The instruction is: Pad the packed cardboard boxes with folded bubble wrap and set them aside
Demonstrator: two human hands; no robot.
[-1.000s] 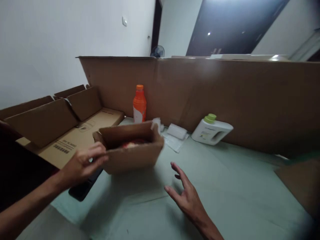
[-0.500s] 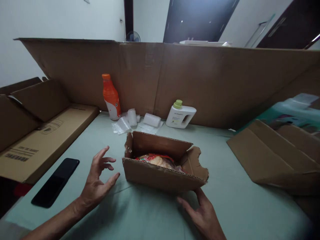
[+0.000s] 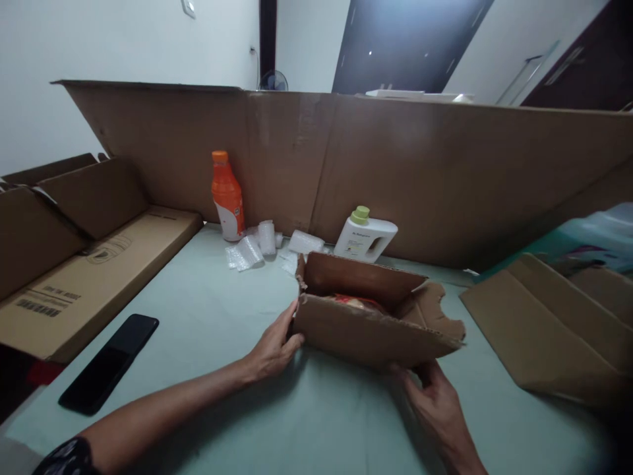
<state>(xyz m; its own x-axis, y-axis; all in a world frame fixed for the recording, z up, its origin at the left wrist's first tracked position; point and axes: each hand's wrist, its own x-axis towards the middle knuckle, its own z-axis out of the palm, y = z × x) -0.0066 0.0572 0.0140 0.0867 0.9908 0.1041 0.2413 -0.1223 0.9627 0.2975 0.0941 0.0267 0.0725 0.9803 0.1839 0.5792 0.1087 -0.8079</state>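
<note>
the right hand (image 3: 438, 409) was seen under the near right corner of the small cardboard box (image 3: 368, 330), fingers curled against its base; a full grip could not be confirmed. the left hand (image 3: 274, 346) was pressed open against the box's left end. the box, resting on the green table (image 3: 222, 316) between both hands, would best be kept level and supported evenly, judging by its torn flap. one red snack packet (image 3: 359, 302) was seen inside. left of the hands lay one black phone (image 3: 109, 363). beyond the box were counted one white detergent jug (image 3: 366, 237), one orange bottle (image 3: 227, 196) and several bubble-wrap pieces (image 3: 257, 245).
</note>
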